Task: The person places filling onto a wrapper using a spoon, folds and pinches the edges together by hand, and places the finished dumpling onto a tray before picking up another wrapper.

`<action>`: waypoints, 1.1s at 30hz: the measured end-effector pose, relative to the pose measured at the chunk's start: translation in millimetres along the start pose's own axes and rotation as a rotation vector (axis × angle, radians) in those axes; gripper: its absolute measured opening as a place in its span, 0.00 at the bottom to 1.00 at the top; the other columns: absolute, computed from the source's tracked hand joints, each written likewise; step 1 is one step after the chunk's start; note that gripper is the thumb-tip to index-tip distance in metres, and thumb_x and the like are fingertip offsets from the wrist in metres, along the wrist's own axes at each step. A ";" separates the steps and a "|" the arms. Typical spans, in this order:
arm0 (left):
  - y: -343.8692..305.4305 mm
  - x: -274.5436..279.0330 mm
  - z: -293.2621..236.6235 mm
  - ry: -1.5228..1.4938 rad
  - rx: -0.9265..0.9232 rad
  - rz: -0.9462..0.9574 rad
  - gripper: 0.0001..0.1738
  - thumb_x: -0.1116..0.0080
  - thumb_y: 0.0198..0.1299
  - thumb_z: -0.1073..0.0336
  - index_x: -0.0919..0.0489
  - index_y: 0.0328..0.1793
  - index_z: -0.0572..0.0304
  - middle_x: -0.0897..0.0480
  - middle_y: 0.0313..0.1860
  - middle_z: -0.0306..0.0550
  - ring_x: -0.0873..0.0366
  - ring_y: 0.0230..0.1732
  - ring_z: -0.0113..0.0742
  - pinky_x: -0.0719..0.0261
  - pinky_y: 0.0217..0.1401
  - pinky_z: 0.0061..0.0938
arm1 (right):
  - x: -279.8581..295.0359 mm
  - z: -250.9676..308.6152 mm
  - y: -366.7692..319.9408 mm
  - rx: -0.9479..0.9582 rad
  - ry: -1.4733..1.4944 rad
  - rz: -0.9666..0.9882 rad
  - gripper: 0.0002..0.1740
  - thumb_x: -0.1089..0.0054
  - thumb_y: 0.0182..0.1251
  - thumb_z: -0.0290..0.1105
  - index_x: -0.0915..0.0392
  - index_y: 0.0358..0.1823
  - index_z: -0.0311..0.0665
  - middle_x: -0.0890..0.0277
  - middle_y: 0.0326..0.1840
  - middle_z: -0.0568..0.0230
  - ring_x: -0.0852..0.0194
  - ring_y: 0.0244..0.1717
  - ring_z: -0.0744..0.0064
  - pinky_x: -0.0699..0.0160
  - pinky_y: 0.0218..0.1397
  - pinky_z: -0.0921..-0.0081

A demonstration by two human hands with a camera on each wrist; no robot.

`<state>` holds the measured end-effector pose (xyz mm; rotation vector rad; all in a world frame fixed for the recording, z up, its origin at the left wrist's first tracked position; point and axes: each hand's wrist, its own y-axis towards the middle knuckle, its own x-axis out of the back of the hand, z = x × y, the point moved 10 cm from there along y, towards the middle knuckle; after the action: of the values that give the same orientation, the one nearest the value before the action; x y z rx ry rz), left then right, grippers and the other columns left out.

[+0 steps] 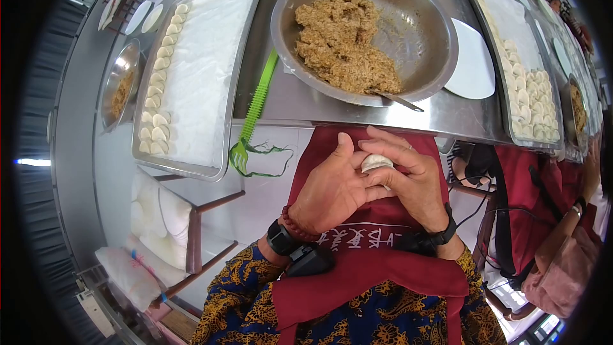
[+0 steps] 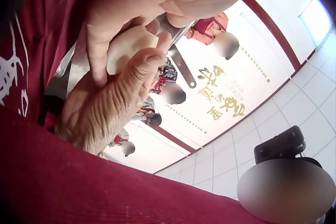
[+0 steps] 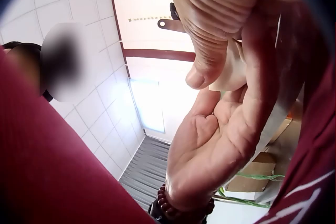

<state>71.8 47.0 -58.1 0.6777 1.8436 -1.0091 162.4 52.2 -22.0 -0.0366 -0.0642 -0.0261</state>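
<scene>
A pale dumpling (image 1: 377, 163) is between both hands in front of the apron, and part of it is hidden by fingers. My right hand (image 1: 414, 176) pinches it, thumb on the near side and forefinger along the far side. Palm up, my left hand (image 1: 332, 188) lies under and beside the dumpling, its fingers reaching below it and its thumb raised apart. In the left wrist view the smooth white wrapper (image 2: 128, 50) shows beside the right thumb. The right wrist view has the dumpling (image 3: 231, 71) just above the left fingers.
Ahead stands a large steel bowl (image 1: 440, 67) of minced filling, with a spoon handle (image 1: 399, 100) over its rim. A lined tray (image 1: 204, 57) with a row of dumplings is at left, a fuller tray (image 1: 504, 137) at right. A green fork-ended scoop (image 1: 239, 153) overhangs the table edge.
</scene>
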 end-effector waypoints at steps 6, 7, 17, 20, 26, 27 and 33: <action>0.9 -5.5 -1.5 0.020 -0.015 0.001 0.37 0.75 0.79 0.39 0.40 0.75 0.64 0.30 0.67 0.55 0.30 0.71 0.46 0.32 0.76 0.49 | -8.5 7.4 0.6 0.195 -0.152 0.117 0.09 0.38 0.64 0.20 0.15 0.44 0.33 0.17 0.57 0.56 0.31 0.72 0.54 0.27 0.69 0.65; 1.2 -6.2 -1.1 0.021 -0.012 0.000 0.36 0.74 0.79 0.39 0.40 0.75 0.63 0.30 0.68 0.55 0.30 0.71 0.46 0.32 0.76 0.49 | -8.4 7.0 1.1 0.189 -0.155 0.103 0.09 0.38 0.64 0.20 0.15 0.45 0.33 0.17 0.57 0.56 0.32 0.73 0.54 0.27 0.69 0.65; -0.1 0.4 -1.4 0.010 -0.023 -0.018 0.36 0.74 0.79 0.39 0.39 0.75 0.63 0.31 0.70 0.56 0.31 0.72 0.46 0.32 0.76 0.48 | -9.0 13.9 0.7 0.219 -0.294 0.072 0.07 0.37 0.63 0.21 0.16 0.41 0.36 0.16 0.56 0.59 0.32 0.73 0.53 0.28 0.69 0.63; 1.2 -2.9 0.2 0.030 -0.019 -0.017 0.36 0.75 0.79 0.40 0.39 0.75 0.63 0.31 0.70 0.56 0.31 0.72 0.46 0.32 0.76 0.48 | -10.2 13.8 0.6 0.256 -0.297 0.099 0.09 0.35 0.61 0.23 0.14 0.44 0.38 0.16 0.56 0.59 0.32 0.73 0.53 0.28 0.69 0.62; -0.9 -2.8 -0.4 0.025 -0.030 -0.012 0.38 0.76 0.79 0.39 0.40 0.75 0.66 0.31 0.70 0.56 0.32 0.72 0.46 0.34 0.77 0.49 | -4.0 9.3 0.3 0.127 -0.186 0.013 0.10 0.36 0.62 0.21 0.13 0.43 0.38 0.16 0.57 0.58 0.29 0.71 0.53 0.29 0.70 0.63; -0.8 -1.5 -0.3 0.025 -0.031 -0.012 0.38 0.76 0.79 0.39 0.40 0.75 0.66 0.31 0.70 0.56 0.32 0.72 0.46 0.34 0.77 0.49 | -3.4 9.5 0.4 0.128 -0.186 0.014 0.10 0.36 0.62 0.21 0.13 0.43 0.38 0.16 0.57 0.58 0.29 0.71 0.53 0.29 0.70 0.63; 0.7 -7.8 -2.3 -0.010 -0.049 -0.005 0.41 0.75 0.78 0.37 0.42 0.75 0.70 0.31 0.70 0.57 0.33 0.73 0.46 0.37 0.79 0.49 | 4.5 1.6 0.1 0.146 -0.072 0.017 0.09 0.41 0.65 0.20 0.13 0.42 0.33 0.16 0.57 0.55 0.30 0.71 0.53 0.29 0.70 0.62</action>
<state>74.8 48.9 -50.8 0.6378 1.8559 -0.9655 166.8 52.2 -20.0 0.1082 -0.1381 -0.0026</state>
